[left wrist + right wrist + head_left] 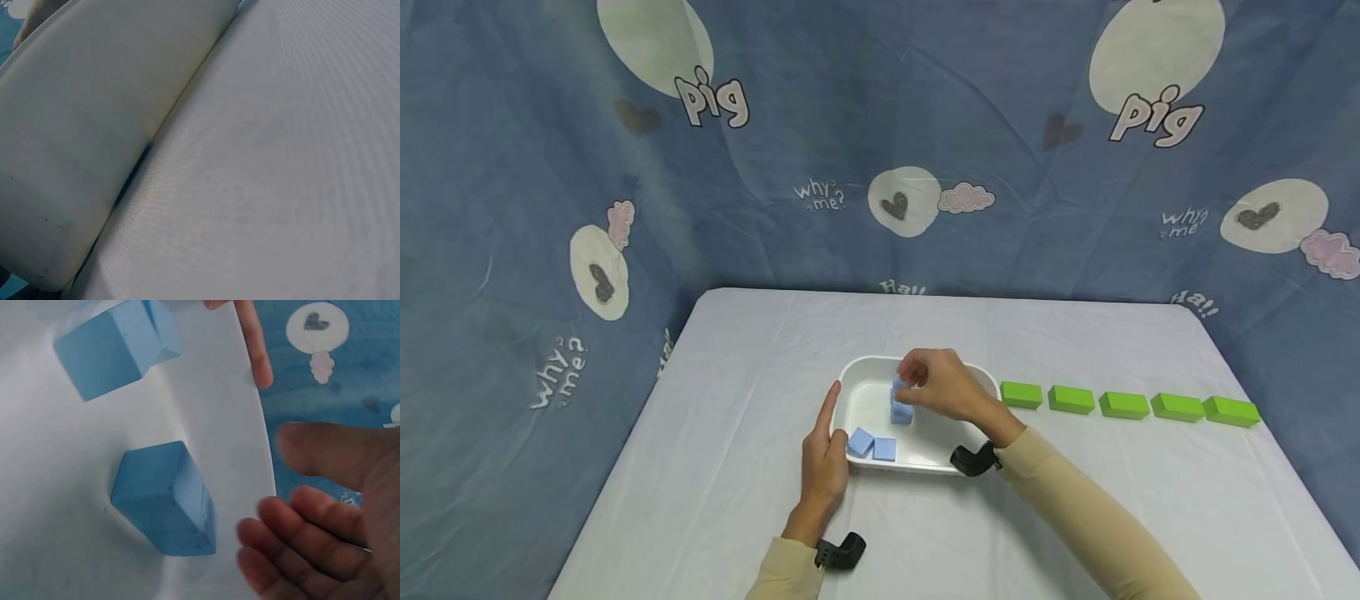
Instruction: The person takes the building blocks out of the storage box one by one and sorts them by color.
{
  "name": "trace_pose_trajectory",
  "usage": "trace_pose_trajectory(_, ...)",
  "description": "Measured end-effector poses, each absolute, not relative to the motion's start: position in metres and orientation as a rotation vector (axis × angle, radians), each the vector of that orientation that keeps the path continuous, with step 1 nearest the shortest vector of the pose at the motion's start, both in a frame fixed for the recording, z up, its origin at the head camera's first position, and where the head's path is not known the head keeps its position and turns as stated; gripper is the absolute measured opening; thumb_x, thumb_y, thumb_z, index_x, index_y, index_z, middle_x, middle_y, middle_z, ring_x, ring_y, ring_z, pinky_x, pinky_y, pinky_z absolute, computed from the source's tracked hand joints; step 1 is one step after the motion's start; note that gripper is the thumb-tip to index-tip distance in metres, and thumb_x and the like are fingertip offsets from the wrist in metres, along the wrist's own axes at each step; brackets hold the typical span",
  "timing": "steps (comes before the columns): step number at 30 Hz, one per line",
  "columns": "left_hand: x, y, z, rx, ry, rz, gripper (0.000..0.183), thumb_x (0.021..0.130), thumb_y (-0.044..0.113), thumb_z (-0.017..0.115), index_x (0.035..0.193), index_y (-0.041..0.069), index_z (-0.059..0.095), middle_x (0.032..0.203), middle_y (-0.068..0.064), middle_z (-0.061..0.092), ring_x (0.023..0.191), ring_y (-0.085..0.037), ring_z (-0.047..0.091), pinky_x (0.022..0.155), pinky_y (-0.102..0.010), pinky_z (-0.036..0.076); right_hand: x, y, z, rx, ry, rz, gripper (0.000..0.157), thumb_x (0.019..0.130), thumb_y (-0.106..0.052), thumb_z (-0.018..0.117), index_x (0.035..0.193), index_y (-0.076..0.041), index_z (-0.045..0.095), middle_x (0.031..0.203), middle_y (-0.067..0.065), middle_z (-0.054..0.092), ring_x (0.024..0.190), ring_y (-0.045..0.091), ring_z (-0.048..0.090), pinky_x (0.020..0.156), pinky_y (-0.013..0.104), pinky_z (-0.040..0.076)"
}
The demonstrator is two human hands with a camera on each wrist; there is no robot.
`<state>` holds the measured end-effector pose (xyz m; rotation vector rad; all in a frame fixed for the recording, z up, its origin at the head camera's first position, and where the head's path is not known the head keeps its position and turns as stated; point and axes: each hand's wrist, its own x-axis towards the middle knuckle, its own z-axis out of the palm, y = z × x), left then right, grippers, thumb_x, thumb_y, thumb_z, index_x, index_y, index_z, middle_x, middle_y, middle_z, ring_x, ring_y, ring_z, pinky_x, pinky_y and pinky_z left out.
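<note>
A white tray (917, 468) lies on the table with several light blue blocks in it. Two blue blocks (884, 449) sit close together at its near left corner. Other blue blocks (902, 413) stand against each other mid-tray, partly hidden by my right hand (943, 383). In the right wrist view, that hand (331, 519) has thumb and fingers parted, holding nothing, beside the blue blocks (159, 490). My left hand (824, 467) rests at the tray's left side, index finger (253, 347) straight along the rim. The left wrist view shows mostly the tray's outer wall (94, 125).
Several green blocks (1124, 406) form a row from the tray's right side toward the table's right edge. A white cloth (715, 500) covers the table. Behind it hangs a blue printed curtain (820, 100).
</note>
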<state>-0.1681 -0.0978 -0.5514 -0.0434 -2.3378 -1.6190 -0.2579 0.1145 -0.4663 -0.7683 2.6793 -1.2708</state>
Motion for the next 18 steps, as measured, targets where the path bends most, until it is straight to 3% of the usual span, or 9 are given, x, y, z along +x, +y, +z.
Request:
trace_pose_trajectory(11,-0.1675,-0.0981,-0.5503,-0.056,-2.317,-1.639,0.077,0.086,-0.005,0.041,0.159,0.02,0.04,0.155,-0.002,0.045,0.14,-0.018,0.043,0.11,-0.014,0.028,-0.2602,0.1161,-0.4741,-0.829,2.545,-1.145,0.025,0.076,-0.011,0.088,0.096,-0.004,0.074,0.086,0.005,0.073,0.076,0.01,0.064,0.072,0.028,0.056)
trace_pose_trajectory(18,-0.1683,-0.098,-0.5508,-0.062,-2.327,-1.64,0.074,0.087,-0.005,0.04,0.158,0.013,0.039,0.157,-0.003,0.043,0.142,-0.018,0.04,0.113,-0.016,0.026,-0.2589,0.1159,-0.4759,-0.84,2.514,-1.094,0.028,0.072,-0.006,0.088,0.096,-0.005,0.075,0.088,0.004,0.072,0.077,0.014,0.066,0.071,0.027,0.055)
